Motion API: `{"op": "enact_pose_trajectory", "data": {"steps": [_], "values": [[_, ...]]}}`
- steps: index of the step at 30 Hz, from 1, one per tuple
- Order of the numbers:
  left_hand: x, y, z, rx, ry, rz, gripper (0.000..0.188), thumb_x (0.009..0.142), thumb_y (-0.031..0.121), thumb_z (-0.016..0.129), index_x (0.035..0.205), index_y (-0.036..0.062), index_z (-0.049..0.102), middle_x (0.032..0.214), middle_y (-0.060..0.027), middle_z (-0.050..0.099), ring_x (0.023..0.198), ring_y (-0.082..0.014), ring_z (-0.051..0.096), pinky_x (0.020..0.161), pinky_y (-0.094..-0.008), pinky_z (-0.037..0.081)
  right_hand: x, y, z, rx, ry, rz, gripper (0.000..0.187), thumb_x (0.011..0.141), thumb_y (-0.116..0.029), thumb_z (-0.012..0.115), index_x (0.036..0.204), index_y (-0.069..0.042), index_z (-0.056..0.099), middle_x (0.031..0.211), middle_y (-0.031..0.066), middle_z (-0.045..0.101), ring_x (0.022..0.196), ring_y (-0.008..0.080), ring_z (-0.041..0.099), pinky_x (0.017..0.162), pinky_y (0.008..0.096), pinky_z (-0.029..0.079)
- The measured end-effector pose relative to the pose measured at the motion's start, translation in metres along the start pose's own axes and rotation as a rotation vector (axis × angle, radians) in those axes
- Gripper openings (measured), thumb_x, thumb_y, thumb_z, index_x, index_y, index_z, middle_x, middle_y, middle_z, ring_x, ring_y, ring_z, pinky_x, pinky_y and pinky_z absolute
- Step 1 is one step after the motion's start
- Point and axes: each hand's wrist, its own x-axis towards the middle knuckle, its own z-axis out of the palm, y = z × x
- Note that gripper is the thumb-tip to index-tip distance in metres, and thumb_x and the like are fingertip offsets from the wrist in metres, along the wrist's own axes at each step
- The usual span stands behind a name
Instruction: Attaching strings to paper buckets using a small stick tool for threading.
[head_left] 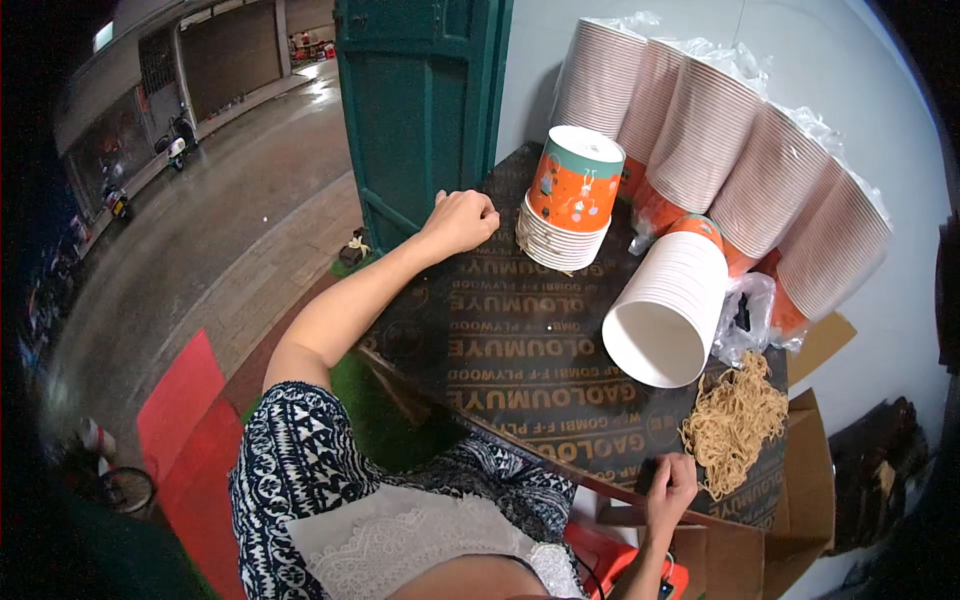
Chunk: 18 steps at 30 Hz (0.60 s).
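My left hand (462, 222) is closed over the far left edge of a dark printed plywood table (510, 310), beside a stack of upturned paper cups (575, 190). The top cup is orange and green; tan strands show around the white rims below. At the table's near edge my right hand (672, 485) is closed, its fingers curled, beside a heap of thin tan strands (735, 420). What either hand holds, if anything, is hidden. Between the hands, a stack of white paper cups (668, 310) lies on its side, its mouth toward me.
Several tall stacks of cups (700, 130) in clear plastic stand against the wall. A crumpled plastic bag (745, 315) lies by the strands. A green door (425, 110) stands behind my left hand. A cardboard box (800, 480) is right of the table, a red panel (195, 440) at left.
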Motion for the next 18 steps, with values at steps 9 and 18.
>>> {"op": "enact_pose_trajectory", "data": {"steps": [9, 18], "values": [[-0.016, 0.022, 0.003, -0.188, 0.002, 0.177, 0.025, 0.085, 0.022, 0.059, 0.087, 0.0016, 0.073, 0.085, -0.0194, 0.071, 0.082, -0.0358, 0.07, 0.076, -0.0433, 0.054, 0.007, -0.003, -0.006, 0.027, -0.056, 0.08, 0.008, 0.091, -0.001, 0.057, 0.088, 0.004, 0.063, 0.085, 0.0167, 0.06, 0.078, 0.0324, 0.059, 0.073, 0.0368, 0.048], [-0.042, 0.074, 0.019, -0.523, -0.305, 0.148, 0.019, 0.088, 0.016, 0.065, 0.092, -0.0017, 0.071, 0.074, -0.0109, 0.071, 0.07, -0.0149, 0.068, 0.065, -0.0316, 0.052, 0.069, -0.04, 0.008, -0.04, 0.077, -0.025, 0.011, 0.089, 0.004, 0.061, 0.099, 0.001, 0.06, 0.089, 0.017, 0.06, 0.081, 0.0309, 0.062, 0.074, 0.0364, 0.05]]}}
